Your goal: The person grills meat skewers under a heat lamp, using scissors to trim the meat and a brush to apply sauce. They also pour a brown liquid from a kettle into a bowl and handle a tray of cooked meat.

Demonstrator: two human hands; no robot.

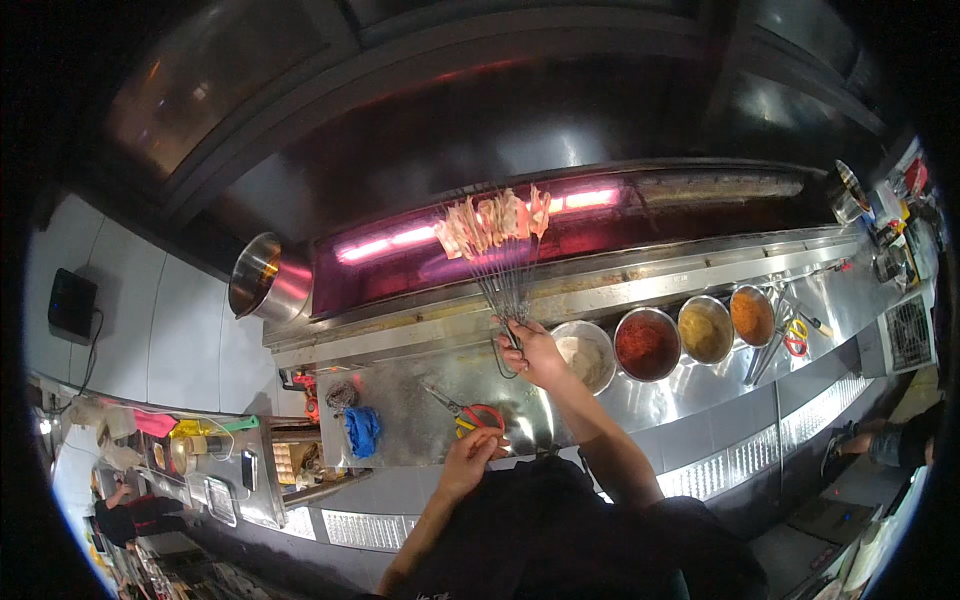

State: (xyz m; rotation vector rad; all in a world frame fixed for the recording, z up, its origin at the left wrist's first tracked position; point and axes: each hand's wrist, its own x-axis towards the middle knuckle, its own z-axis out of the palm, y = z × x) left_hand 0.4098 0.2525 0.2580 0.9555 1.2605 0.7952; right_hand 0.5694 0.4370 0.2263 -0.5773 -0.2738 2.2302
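Note:
My right hand (531, 354) is closed around the metal ends of a bunch of skewers (507, 281). Their far ends carry pale sliced food (491, 223) above the pink-glowing grill (420, 255). Beside that wrist stands a steel bowl of whitish powder (583, 358). My left hand (474, 456) is at the counter's near edge, fingers curled and thumb close to them; whether it holds anything cannot be told. Just beyond it lie scissors (480, 417) with red and yellow handles, partly behind the fingers.
Steel bowls of red powder (647, 343), yellowish powder (705, 330) and orange powder (751, 316) line the counter. Tongs (766, 349) and more scissors (796, 337) lie right. A blue cloth (362, 432) and steel pot (270, 277) are left. People stand at both far sides.

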